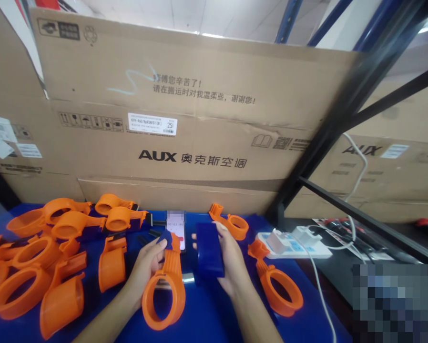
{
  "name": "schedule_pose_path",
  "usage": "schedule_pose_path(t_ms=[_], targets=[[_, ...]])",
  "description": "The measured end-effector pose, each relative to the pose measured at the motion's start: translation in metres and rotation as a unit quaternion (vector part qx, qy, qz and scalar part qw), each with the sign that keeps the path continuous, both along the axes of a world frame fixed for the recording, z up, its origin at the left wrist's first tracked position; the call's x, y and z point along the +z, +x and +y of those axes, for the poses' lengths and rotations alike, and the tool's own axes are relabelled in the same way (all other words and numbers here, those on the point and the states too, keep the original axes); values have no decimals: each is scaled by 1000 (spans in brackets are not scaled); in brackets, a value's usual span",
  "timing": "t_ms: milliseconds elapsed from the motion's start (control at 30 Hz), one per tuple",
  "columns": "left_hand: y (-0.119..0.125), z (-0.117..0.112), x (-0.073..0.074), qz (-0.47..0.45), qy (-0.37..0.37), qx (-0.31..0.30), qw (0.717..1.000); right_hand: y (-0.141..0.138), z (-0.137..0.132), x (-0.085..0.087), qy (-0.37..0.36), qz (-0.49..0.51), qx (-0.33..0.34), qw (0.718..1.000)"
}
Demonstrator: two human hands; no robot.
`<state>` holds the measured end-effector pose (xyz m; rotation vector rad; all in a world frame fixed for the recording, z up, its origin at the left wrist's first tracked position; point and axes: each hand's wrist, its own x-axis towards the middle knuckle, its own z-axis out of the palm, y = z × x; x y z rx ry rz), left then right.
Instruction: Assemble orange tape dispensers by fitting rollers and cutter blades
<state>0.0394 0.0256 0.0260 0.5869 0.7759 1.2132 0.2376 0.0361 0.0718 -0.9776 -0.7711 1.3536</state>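
Note:
My left hand (150,261) is closed around the upper end of an orange tape dispenser (181,290). Its round ring hangs downward, and a small blue piece shows by my thumb. In my right hand (232,261) is a dark blue rectangular block (209,250), held upright just right of the dispenser and apart from it. A phone (176,228) with a lit timer screen stands behind, between my hands. Under the dispenser lies a flat metallic strip (188,278), partly hidden.
Several orange dispensers (62,309) crowd the left of the blue table surface (214,328). Two more (281,291) lie to the right, near a white power strip (289,245) with a cable (319,286). A tall cardboard box (199,109) and a black rack post (328,138) stand behind.

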Motion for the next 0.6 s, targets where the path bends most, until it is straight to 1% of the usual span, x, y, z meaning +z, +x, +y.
schedule_pose_path(t_ms=[100,167,233,333,400,467,600], targets=[[0,-1,-2,10,7,-1,1000,-9,-8,3,-17,-22,80,996],[0,-2,-3,27,10,11,1000,-12,-11,3,-4,-48,125,991],[0,-2,-3,43,16,21,999,-14,-13,1,28,-84,152,984],[0,-3,-1,43,26,30,998,-18,-13,-4,85,-144,163,972],[0,-3,1,39,26,33,998,-21,-13,-8,95,-182,165,965],[0,-4,2,40,24,35,998,-24,-13,-10,104,-225,151,957],[-1,-7,5,49,30,35,998,-29,-16,-8,162,-293,131,933]])
